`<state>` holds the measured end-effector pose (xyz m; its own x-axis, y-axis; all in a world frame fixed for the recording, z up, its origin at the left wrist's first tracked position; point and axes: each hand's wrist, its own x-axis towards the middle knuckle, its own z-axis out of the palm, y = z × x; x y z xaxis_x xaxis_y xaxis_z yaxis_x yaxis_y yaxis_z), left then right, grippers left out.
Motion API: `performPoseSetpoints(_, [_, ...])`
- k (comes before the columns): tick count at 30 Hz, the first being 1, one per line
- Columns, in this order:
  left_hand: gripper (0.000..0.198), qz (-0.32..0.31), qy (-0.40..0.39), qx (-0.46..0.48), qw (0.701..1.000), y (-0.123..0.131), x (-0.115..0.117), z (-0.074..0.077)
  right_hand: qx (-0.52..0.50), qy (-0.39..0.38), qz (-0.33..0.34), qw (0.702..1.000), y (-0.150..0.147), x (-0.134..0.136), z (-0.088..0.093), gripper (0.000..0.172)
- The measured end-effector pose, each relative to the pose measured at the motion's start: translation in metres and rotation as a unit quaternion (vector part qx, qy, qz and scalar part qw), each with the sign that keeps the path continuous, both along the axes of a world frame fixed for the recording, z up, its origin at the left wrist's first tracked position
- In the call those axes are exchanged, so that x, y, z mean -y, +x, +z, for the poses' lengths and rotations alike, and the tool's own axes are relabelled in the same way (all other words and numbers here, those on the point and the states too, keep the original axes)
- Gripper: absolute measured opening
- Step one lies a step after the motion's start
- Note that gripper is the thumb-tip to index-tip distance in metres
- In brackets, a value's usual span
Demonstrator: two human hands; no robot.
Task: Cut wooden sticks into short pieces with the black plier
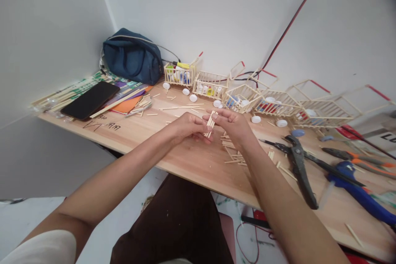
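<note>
Several short wooden sticks [210, 123] lie side by side in a small bunch, held above the middle of the table. My left hand [188, 127] is closed on the bunch from the left, thumb on top and fingers beneath. From the right, my right hand [230, 123] pinches the upper end of the same sticks. Below my right hand, more cut sticks [229, 143] are scattered on the wood, some partly hidden by the wrist. Behind both hands stands a row of little stick-built carts with white wheels, among them one cart [210, 84] with small items inside.
A dark phone [90, 100] and a blue bag [133, 55] are at the left, beside long sticks and coloured paper. Cutting pliers [300, 169], orange-handled pliers [355, 156] and a blue glue gun [359, 192] lie at the right. The table [182, 161] ends close to my lap.
</note>
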<state>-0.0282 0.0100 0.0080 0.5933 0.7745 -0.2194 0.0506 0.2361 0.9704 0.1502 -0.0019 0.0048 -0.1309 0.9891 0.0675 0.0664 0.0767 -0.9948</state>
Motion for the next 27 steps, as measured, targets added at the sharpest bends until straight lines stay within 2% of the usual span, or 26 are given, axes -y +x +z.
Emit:
performPoseSetpoints(12, [0.019,0.027,0.009,-0.043,0.999,0.004,0.004,0.007,0.0,-0.017,-0.016,1.0,-0.002,0.0,-0.001,0.047])
performPoseSetpoints(23, [0.034,-0.012,0.026,-0.015,0.999,-0.003,0.001,-0.005,-0.015,-0.014,-0.009,1.0,-0.001,0.001,0.001,0.043])
performPoseSetpoints(27, [0.034,0.005,0.079,-0.041,0.996,-0.005,0.001,-0.006,-0.025,-0.01,-0.023,0.999,0.0,-0.001,-0.001,0.041])
